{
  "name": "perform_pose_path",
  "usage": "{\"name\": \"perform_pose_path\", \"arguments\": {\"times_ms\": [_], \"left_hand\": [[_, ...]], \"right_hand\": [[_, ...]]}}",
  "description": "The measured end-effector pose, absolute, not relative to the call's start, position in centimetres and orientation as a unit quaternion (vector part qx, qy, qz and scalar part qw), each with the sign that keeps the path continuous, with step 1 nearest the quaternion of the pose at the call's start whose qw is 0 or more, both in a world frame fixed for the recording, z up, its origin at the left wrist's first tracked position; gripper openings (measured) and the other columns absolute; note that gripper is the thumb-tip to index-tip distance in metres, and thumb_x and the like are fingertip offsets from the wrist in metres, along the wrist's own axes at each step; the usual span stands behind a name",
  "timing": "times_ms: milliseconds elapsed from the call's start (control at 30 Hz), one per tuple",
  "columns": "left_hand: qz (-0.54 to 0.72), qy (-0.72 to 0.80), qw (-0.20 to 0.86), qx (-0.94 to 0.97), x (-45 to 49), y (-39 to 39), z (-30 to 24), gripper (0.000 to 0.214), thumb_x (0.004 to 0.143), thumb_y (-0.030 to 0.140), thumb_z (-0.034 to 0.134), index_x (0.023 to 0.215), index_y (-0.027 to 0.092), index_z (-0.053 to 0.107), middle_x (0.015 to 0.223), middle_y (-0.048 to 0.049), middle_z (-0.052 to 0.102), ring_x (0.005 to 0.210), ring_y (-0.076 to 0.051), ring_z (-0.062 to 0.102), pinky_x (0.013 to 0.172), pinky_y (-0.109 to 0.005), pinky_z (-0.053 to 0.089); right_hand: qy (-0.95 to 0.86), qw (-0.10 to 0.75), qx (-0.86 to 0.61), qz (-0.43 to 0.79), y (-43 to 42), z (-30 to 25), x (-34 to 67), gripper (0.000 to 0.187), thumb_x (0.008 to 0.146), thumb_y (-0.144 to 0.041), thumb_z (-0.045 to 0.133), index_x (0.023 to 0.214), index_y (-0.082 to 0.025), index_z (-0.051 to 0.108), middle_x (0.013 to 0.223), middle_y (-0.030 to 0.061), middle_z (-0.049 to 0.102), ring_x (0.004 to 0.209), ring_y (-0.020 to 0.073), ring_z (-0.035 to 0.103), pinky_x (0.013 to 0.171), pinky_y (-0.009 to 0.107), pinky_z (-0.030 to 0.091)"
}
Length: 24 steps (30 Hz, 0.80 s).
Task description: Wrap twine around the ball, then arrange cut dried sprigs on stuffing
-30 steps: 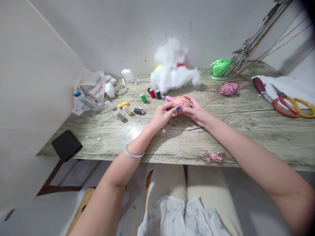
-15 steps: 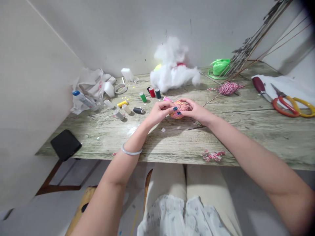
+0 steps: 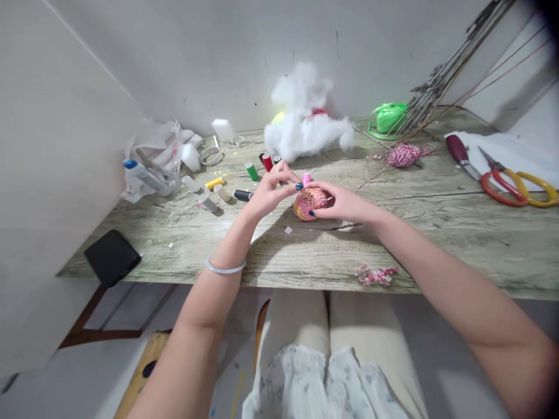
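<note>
My right hand [image 3: 336, 202] grips a round pink and yellow knitted-looking piece [image 3: 310, 203], fingers over its top and thumb at its near side. Just left of and above that piece, my left hand [image 3: 276, 189] has thumb and forefinger pinched together; whatever lies between the tips is too small to make out. A pink thread spool [image 3: 306, 178] stands right behind the two hands. Beyond my left hand are red [image 3: 267, 163] and green [image 3: 251, 171] thread spools, with a black spool [image 3: 243, 195] lying beside its wrist.
White stuffing [image 3: 301, 125] is heaped at the back wall. On the right lie a red-and-white yarn bundle [image 3: 404, 155], scissors [image 3: 509, 186] and a dark-handled tool [image 3: 457, 149]. A glue bottle [image 3: 146, 176], tape roll [image 3: 211, 155] and black flat object [image 3: 112, 257] sit on the left.
My left hand has come off the knitted-looking piece and moved slightly up and left. The piece has tilted in my right hand, and the pink spool behind shows upright now.
</note>
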<state>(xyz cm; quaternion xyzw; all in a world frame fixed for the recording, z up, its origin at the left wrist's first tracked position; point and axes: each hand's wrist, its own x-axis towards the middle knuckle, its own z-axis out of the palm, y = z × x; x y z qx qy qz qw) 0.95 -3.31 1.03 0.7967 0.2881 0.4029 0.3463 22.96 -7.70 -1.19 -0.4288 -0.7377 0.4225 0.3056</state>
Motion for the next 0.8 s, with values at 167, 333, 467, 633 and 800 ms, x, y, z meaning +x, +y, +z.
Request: {"name": "perform_pose_path", "arguments": {"times_ms": [167, 333, 467, 633, 800], "left_hand": [[0.451, 0.346, 0.356, 0.742, 1.1, -2.8, 0.4, 0.020, 0.084, 0.035, 0.064, 0.071, 0.021, 0.070, 0.078, -0.0018, 0.054, 0.084, -0.019, 0.047, 0.087, -0.035, 0.038], [0.436, 0.368, 0.385, 0.726, 1.1, -2.0, -1.0, 0.016, 0.082, 0.032, 0.065, 0.072, 0.019, 0.069, 0.080, -0.0005, 0.059, 0.082, -0.016, 0.052, 0.083, -0.031, 0.039], [0.414, 0.367, 0.417, 0.721, 1.4, -1.8, -1.9, 0.020, 0.080, 0.037, 0.067, 0.074, 0.019, 0.068, 0.079, -0.0005, 0.062, 0.080, -0.015, 0.054, 0.078, -0.028, 0.040], [0.443, 0.387, 0.410, 0.697, 1.5, -2.0, -1.6, 0.022, 0.081, 0.039, 0.065, 0.073, 0.018, 0.066, 0.074, -0.0005, 0.062, 0.067, -0.013, 0.049, 0.066, -0.026, 0.038], [0.490, 0.455, 0.365, 0.647, 1.1, -1.5, -1.5, 0.018, 0.082, 0.035, 0.061, 0.073, 0.019, 0.062, 0.070, 0.0003, 0.058, 0.065, -0.013, 0.046, 0.061, -0.025, 0.035]], "right_hand": [[-0.729, 0.287, -0.387, 0.487, -8.2, -1.0, 22.6, 0.065, 0.066, -0.026, 0.078, 0.126, -0.027, 0.055, 0.128, 0.0063, 0.061, 0.115, 0.0263, 0.059, 0.103, 0.043, 0.047], [-0.693, 0.290, -0.284, 0.596, -8.7, -1.3, 22.2, 0.058, 0.068, -0.024, 0.078, 0.121, -0.026, 0.054, 0.128, 0.0070, 0.056, 0.117, 0.0228, 0.058, 0.100, 0.038, 0.050], [-0.661, 0.302, -0.236, 0.645, -9.0, -0.9, 22.3, 0.061, 0.065, -0.025, 0.080, 0.120, -0.026, 0.054, 0.129, 0.0079, 0.057, 0.117, 0.0242, 0.059, 0.098, 0.039, 0.052], [-0.621, 0.311, -0.288, 0.660, -8.4, -0.6, 22.9, 0.062, 0.068, -0.031, 0.076, 0.125, -0.028, 0.052, 0.132, 0.0082, 0.060, 0.117, 0.0275, 0.060, 0.096, 0.043, 0.053], [-0.534, 0.412, -0.328, 0.661, -6.6, -1.2, 24.3, 0.054, 0.075, -0.043, 0.064, 0.125, -0.027, 0.051, 0.136, 0.0079, 0.059, 0.121, 0.0280, 0.058, 0.096, 0.047, 0.052]]}}
